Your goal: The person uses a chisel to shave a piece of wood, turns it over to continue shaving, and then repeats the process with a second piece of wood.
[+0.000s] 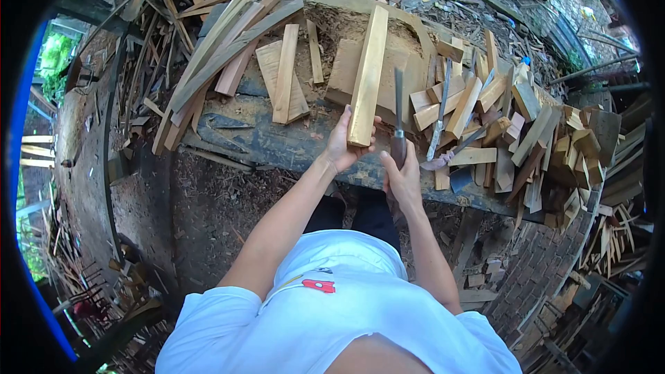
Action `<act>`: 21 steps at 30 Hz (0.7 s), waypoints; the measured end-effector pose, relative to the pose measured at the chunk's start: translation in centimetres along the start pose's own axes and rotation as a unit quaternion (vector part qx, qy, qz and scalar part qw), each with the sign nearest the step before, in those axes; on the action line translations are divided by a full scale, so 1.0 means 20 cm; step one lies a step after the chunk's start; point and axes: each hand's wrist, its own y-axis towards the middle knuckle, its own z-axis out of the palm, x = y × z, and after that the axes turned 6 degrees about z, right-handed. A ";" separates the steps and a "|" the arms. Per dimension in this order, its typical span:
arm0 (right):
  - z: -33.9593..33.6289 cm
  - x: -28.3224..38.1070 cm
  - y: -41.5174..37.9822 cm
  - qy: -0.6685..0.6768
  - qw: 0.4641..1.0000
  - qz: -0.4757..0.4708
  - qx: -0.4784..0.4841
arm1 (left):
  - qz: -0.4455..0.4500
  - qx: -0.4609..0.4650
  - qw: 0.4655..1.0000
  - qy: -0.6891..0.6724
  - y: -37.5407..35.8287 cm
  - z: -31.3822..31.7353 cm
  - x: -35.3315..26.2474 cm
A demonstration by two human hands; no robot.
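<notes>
My left hand (340, 144) is closed around the lower end of a long, squared wooden block (369, 73), which points away from me and leans over the bench. In my right hand (404, 179) is a chisel (398, 104), gripped by its dark handle with the long, narrow, dark blade pointing up. The blade stands just right of the block, and a gap shows between them. Behind the held block, a thick wooden chopping block (344, 73) rests on the bench, its top partly hidden.
The worn bench (277, 140) runs across in front of me. Several cut wood pieces (464, 107) are heaped on its right, with a long-bladed tool (440, 118) among them. Long strips (222, 52) and short boards (285, 73) lie to the left. Scrap wood covers the ground beyond.
</notes>
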 end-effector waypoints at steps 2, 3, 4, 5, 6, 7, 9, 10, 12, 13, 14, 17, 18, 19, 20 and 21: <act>-0.04 0.02 -0.08 -0.034 0.999 0.015 0.022 | -0.017 0.029 0.999 -0.026 0.02 -0.04 -0.02; -0.05 0.04 -0.13 -0.068 0.996 0.031 0.039 | -0.015 0.029 0.999 -0.027 0.02 -0.04 -0.02; -0.07 0.06 -0.18 -0.143 0.986 0.063 0.050 | -0.012 -0.029 0.999 0.016 0.02 -0.04 -0.01; -0.06 -0.06 -0.21 -0.189 0.982 -0.020 0.025 | -0.009 -0.085 0.995 0.057 0.03 -0.04 0.01; -0.06 -0.06 -0.27 -0.199 0.979 -0.010 0.032 | -0.009 -0.084 0.995 0.055 0.04 -0.04 0.03; -0.06 -0.06 -0.31 -0.210 0.977 0.001 0.040 | -0.009 -0.074 0.995 0.068 0.05 -0.05 0.04; -0.04 -0.11 -0.39 -0.256 0.965 -0.043 0.027 | -0.009 -0.063 0.995 0.079 0.06 -0.03 0.07; -0.02 -0.13 -0.42 -0.274 0.960 -0.063 0.007 | -0.015 -0.072 0.992 0.104 0.05 0.00 0.08; 0.00 -0.15 -0.43 -0.291 0.953 -0.085 -0.016 | -0.020 -0.078 0.988 0.131 0.06 0.02 0.10; 0.00 -0.14 -0.42 -0.310 0.948 -0.069 -0.019 | -0.017 -0.083 0.989 0.125 0.06 0.02 0.11; 0.00 -0.14 -0.42 -0.328 0.943 -0.052 -0.022 | -0.015 -0.088 0.989 0.120 0.07 0.02 0.12; -0.01 -0.06 -0.33 -0.366 0.929 -0.040 -0.029 | 0.004 -0.122 0.975 0.188 0.08 0.00 0.14; -0.01 -0.06 -0.31 -0.371 0.926 -0.057 -0.028 | 0.012 -0.129 0.978 0.164 0.09 0.00 0.14; -0.01 -0.04 -0.32 -0.371 0.926 -0.056 -0.030 | 0.010 -0.128 0.978 0.164 0.09 0.00 0.14; 0.00 -0.02 -0.33 -0.374 0.926 -0.036 -0.024 | 0.021 -0.139 0.975 0.175 0.10 0.01 0.14; 0.01 0.01 -0.34 -0.379 0.925 -0.019 -0.015 | 0.036 -0.151 0.970 0.184 0.10 0.02 0.13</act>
